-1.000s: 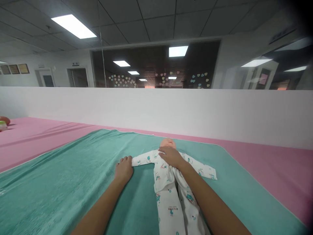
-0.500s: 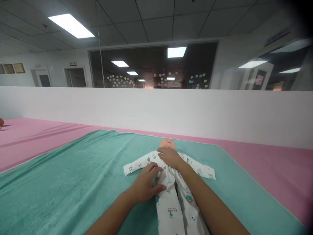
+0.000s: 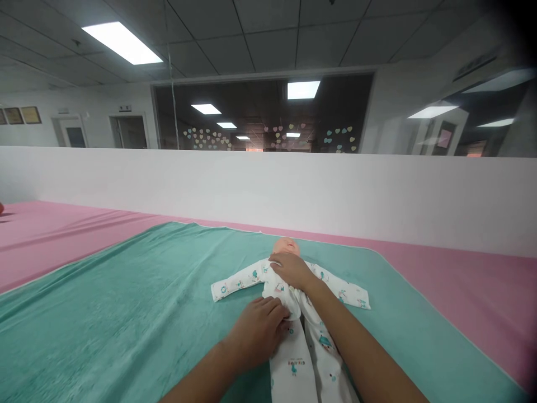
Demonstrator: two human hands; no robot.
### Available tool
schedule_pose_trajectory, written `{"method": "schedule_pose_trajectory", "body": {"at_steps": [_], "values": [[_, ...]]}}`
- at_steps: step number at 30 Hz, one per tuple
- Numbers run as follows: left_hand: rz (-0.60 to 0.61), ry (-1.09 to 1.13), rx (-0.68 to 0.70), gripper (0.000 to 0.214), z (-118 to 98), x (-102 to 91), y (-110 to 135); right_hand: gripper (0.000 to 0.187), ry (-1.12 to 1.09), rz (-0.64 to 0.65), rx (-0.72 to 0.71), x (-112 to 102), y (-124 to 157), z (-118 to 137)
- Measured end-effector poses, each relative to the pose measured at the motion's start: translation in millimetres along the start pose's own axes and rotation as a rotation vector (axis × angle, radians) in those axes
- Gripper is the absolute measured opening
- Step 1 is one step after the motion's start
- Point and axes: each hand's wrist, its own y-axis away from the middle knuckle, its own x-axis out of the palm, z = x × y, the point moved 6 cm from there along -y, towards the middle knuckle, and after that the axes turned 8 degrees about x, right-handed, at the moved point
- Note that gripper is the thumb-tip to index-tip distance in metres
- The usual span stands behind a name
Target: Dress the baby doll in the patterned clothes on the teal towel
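A baby doll (image 3: pixel 287 245) lies on its back in the middle of the head view, its head toward the wall. It wears a white baby shirt (image 3: pixel 277 284) with small teal prints, the sleeves spread out to both sides. Matching white trousers (image 3: pixel 293 364) cover its legs. My right hand (image 3: pixel 291 270) rests flat on the doll's upper chest, just below the chin, fingers stretched out. At the doll's waist my left hand (image 3: pixel 262 327) is closed, its fingertips on the shirt's lower edge; the thumb is hidden.
A teal blanket (image 3: pixel 138 313) with soft folds lies under the doll, over a pink sheet (image 3: pixel 474 280). A low white wall (image 3: pixel 235 184) runs behind the sheet. A small rounded object (image 3: pixel 1 208) is cut off at the far left edge.
My left hand has turned and closed its spread fingers at the shirt's lower edge, moving slightly right and down. My right hand stays on the doll's chest.
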Motion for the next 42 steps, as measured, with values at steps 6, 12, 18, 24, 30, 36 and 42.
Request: {"method": "schedule_pose_trajectory", "body": {"at_steps": [6, 12, 18, 24, 30, 36, 42], "values": [[-0.009, -0.109, 0.154, 0.005, -13.9, 4.5, 3.1, 0.037, 0.009, 0.004, -0.012, 0.6, -1.7, -0.8], [-0.017, -0.113, 0.172, 0.007, -20.6, 8.9, 5.0, 0.035, 0.016, -0.006, -0.016, -0.2, -1.9, -0.7], [0.019, -0.111, 0.162, 0.006, -23.5, 13.5, 4.9, 0.036, 0.002, -0.008, -0.01, 2.3, -3.2, -3.4], [0.017, -0.081, 0.112, 0.007, -24.3, 14.2, 1.8, 0.037, -0.018, -0.012, 0.004, 2.6, -3.1, -4.1], [-0.005, -0.011, 0.037, 0.007, -18.6, 10.1, 0.6, 0.038, -0.033, -0.006, 0.019, 1.0, -2.2, -4.1], [-0.021, 0.038, 0.007, 0.008, -18.0, 6.3, 0.3, 0.037, -0.043, -0.003, 0.033, 0.8, -2.6, -4.5], [-0.019, 0.044, 0.004, 0.01, -18.7, 5.6, -0.2, 0.037, -0.059, -0.004, 0.039, 1.0, -2.8, -4.9]]}}
